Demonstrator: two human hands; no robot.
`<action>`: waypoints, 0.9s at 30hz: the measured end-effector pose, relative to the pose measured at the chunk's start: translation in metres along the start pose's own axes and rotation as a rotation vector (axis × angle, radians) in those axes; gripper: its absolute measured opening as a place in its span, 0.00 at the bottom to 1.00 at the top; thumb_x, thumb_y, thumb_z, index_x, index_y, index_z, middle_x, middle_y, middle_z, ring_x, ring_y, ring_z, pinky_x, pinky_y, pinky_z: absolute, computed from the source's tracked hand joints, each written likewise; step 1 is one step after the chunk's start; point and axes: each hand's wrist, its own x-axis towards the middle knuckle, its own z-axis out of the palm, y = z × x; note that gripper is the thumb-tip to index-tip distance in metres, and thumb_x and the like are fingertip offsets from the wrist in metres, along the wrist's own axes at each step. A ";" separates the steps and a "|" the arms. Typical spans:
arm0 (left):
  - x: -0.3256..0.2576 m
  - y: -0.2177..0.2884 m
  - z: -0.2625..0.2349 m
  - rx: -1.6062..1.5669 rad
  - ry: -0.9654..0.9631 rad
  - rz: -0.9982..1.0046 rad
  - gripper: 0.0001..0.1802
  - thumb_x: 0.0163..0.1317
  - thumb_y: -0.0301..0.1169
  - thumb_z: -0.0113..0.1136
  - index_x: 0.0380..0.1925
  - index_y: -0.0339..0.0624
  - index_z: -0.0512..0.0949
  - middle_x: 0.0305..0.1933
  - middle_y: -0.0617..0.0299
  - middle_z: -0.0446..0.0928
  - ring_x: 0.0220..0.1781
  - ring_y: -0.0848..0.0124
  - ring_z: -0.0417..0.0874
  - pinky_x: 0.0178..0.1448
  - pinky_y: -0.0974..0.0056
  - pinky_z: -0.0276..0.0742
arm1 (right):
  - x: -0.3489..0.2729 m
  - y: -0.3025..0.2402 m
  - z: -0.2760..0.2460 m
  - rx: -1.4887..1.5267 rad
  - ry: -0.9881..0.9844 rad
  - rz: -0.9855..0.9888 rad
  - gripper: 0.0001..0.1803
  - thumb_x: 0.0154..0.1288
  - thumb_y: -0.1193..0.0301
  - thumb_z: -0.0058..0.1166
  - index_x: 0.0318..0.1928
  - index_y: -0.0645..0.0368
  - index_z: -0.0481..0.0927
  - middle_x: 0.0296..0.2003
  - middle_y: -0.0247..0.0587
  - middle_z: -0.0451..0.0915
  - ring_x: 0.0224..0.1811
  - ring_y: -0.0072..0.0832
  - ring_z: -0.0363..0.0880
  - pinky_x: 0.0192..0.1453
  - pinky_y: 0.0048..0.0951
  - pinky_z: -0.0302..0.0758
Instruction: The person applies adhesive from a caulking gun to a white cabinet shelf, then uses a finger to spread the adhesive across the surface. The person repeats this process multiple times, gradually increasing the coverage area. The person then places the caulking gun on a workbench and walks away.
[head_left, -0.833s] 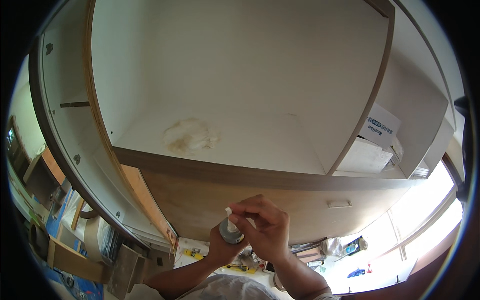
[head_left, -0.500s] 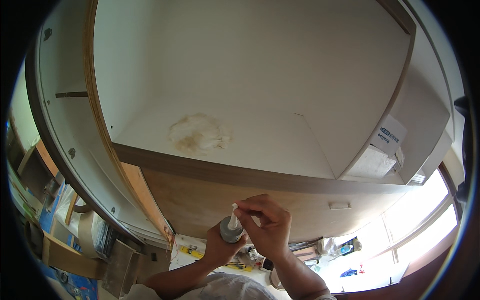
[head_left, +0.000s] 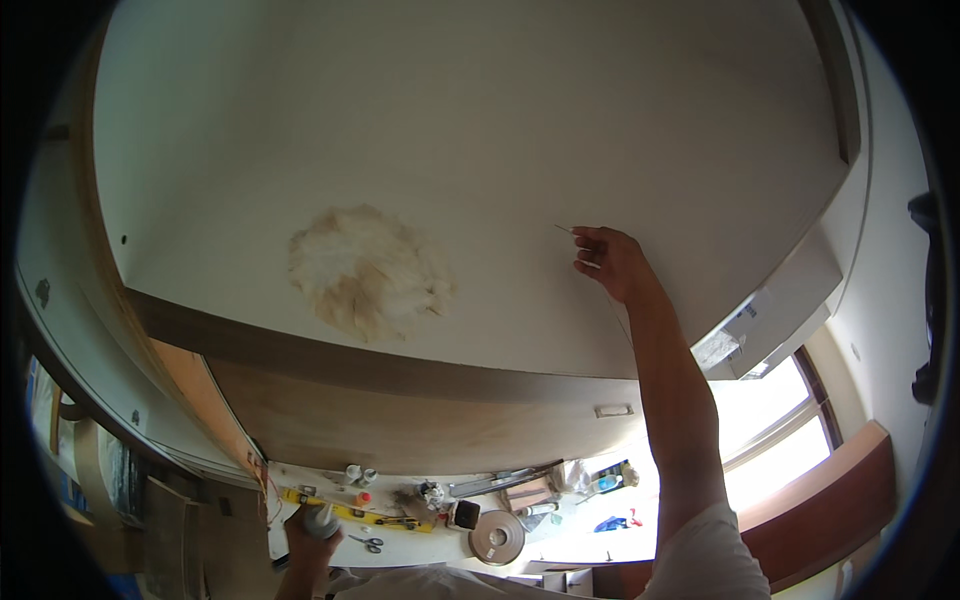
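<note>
My left hand (head_left: 306, 550) is low at the left, above the workbench, wrapped round a grey bottle (head_left: 322, 522) with a pale top. Reaching up into the white cabinet, my right hand (head_left: 618, 264) has its index fingertip at the end of a thin dark seam (head_left: 563, 229) in the panel. The other fingers are curled. Something small and white (head_left: 591, 265) shows between them, too small to name. Left of that hand, a large brownish-white patch (head_left: 370, 272) stains the panel.
Below the cabinet, the white workbench carries a yellow spirit level (head_left: 380, 519), scissors (head_left: 367, 545), a brown roll of edging (head_left: 497, 537), a dark square container (head_left: 464, 515) and several small bottles. A brown wooden edge (head_left: 380, 372) runs along the cabinet's front. A bright window (head_left: 775, 410) lies right.
My hands have parted. The right has left the bottle's white nozzle and gone up into the cabinet; the left has lowered the bottle toward the bench. The view has moved closer to the panel.
</note>
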 end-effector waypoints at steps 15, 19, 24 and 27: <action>-0.216 -0.209 -0.156 0.519 -0.165 -0.721 0.26 0.64 0.34 0.70 0.59 0.33 0.78 0.36 0.57 0.79 0.35 0.63 0.80 0.39 0.58 0.79 | 0.149 0.023 -0.018 -0.341 0.285 0.279 0.09 0.73 0.72 0.45 0.36 0.62 0.76 0.29 0.42 0.77 0.29 0.35 0.76 0.39 0.42 0.82; -0.238 -0.231 -0.150 0.458 0.033 -0.381 0.25 0.68 0.38 0.67 0.60 0.35 0.78 0.33 0.56 0.77 0.32 0.63 0.78 0.36 0.58 0.78 | 0.150 0.021 -0.016 -0.338 0.279 0.297 0.10 0.74 0.73 0.42 0.38 0.62 0.76 0.30 0.42 0.77 0.30 0.33 0.77 0.38 0.39 0.82; -0.211 -0.230 -0.142 0.601 -0.139 -0.572 0.23 0.70 0.40 0.65 0.59 0.38 0.79 0.33 0.55 0.80 0.32 0.64 0.78 0.36 0.58 0.78 | 0.159 0.024 -0.021 -0.302 0.267 0.345 0.10 0.76 0.73 0.41 0.39 0.62 0.76 0.30 0.40 0.76 0.30 0.31 0.76 0.34 0.35 0.80; -0.189 -0.213 -0.133 0.238 -0.029 -0.734 0.21 0.70 0.38 0.63 0.57 0.37 0.81 0.32 0.56 0.79 0.30 0.66 0.77 0.34 0.58 0.76 | 0.162 0.026 -0.021 -0.359 0.251 0.374 0.08 0.75 0.73 0.45 0.38 0.61 0.75 0.28 0.39 0.75 0.28 0.29 0.74 0.33 0.33 0.79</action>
